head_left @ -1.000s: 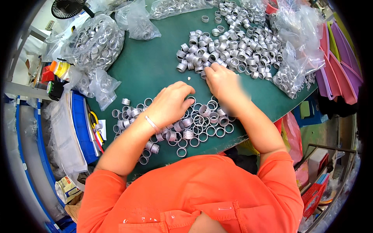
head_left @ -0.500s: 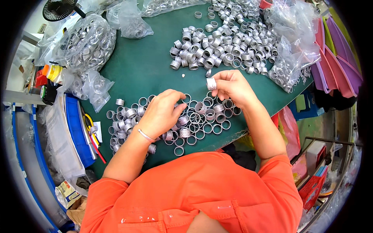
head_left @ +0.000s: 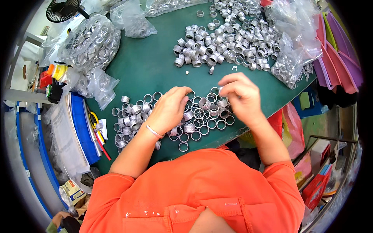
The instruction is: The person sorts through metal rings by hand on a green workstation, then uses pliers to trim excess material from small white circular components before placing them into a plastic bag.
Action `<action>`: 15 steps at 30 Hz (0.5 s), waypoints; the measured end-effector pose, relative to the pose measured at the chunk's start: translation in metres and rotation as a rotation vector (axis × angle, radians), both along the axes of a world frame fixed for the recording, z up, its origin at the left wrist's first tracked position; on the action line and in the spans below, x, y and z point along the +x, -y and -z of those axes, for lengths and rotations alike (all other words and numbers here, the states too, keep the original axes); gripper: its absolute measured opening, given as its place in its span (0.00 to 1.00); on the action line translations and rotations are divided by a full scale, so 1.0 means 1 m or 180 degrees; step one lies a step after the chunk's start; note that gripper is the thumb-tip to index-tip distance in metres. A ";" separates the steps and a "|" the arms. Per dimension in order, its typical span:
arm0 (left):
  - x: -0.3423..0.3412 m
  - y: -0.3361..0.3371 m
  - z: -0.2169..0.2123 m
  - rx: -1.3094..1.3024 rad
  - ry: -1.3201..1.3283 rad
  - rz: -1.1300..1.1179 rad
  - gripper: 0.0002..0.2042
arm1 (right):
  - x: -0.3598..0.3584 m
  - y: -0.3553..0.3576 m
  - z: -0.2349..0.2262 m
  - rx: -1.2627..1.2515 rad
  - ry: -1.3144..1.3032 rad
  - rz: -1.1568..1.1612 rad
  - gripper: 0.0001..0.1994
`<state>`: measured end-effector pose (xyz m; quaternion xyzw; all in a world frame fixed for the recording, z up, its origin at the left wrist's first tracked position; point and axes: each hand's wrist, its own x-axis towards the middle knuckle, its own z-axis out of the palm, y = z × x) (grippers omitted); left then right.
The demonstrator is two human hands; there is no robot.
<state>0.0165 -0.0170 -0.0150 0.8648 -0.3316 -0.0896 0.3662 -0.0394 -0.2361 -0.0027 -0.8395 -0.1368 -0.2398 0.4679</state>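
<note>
Grey metal rings (head_left: 202, 113) lie loose in a near group on the green table, some flat and some on edge. My left hand (head_left: 171, 110), with a bangle at the wrist, rests low over the middle of this group. Its fingers are stretched out and the thumb is apart; its fingertips are beside a ring (head_left: 191, 94). My right hand (head_left: 241, 97) is raised at the group's right side, fingers curled. A greyish bit shows at its fingertips, too small to name. Beyond it, a single ring (head_left: 211, 70) and a small pale curved piece (head_left: 234, 68) lie on the table.
A larger heap of rings (head_left: 221, 44) spreads at the far right. Clear bags of rings (head_left: 95, 42) stand at the far left, another bag (head_left: 287, 66) at the right. A blue tray (head_left: 83, 128) with yellow-handled pliers (head_left: 93, 119) beside it is at left. A black fan (head_left: 62, 9) stands behind.
My right hand has moved right and slightly nearer; the textured ring it held is no longer plainly visible. A small pale curved piece now shows beyond it. The left hand stays over the rings.
</note>
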 end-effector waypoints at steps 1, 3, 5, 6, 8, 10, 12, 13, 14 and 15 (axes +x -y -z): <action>-0.001 0.000 0.001 -0.0029 -0.0037 -0.0072 0.11 | 0.002 -0.011 0.002 -0.0147 0.0103 -0.0061 0.13; -0.004 -0.001 0.001 -0.0094 -0.0086 -0.0122 0.14 | 0.008 -0.030 0.008 -0.0014 -0.0103 -0.0512 0.14; -0.005 -0.003 0.004 -0.0162 -0.0005 -0.0132 0.14 | 0.013 -0.039 0.009 0.0146 -0.0438 -0.0853 0.13; -0.005 -0.003 0.002 -0.0220 -0.0077 -0.0001 0.13 | 0.021 -0.037 0.009 -0.0163 -0.0102 -0.0624 0.12; -0.002 -0.009 0.008 -0.0130 0.0073 0.0189 0.12 | 0.046 -0.027 0.017 -0.0740 0.0127 -0.0085 0.12; -0.002 -0.008 0.007 -0.0139 0.0136 0.0213 0.11 | 0.070 -0.022 0.020 -0.1109 0.0205 0.0297 0.13; -0.003 -0.006 0.003 -0.0118 0.0087 0.0154 0.11 | 0.089 -0.022 0.025 -0.1275 0.0281 0.0398 0.14; -0.003 -0.005 0.002 -0.0108 0.0064 0.0130 0.11 | 0.095 -0.020 0.027 -0.1417 0.0267 0.0417 0.14; -0.003 -0.006 0.002 -0.0105 0.0068 0.0115 0.11 | 0.102 -0.020 0.030 -0.1543 0.0261 0.0424 0.15; -0.003 -0.007 0.001 -0.0130 0.0046 0.0115 0.11 | 0.107 -0.021 0.032 -0.1669 0.0255 0.0437 0.15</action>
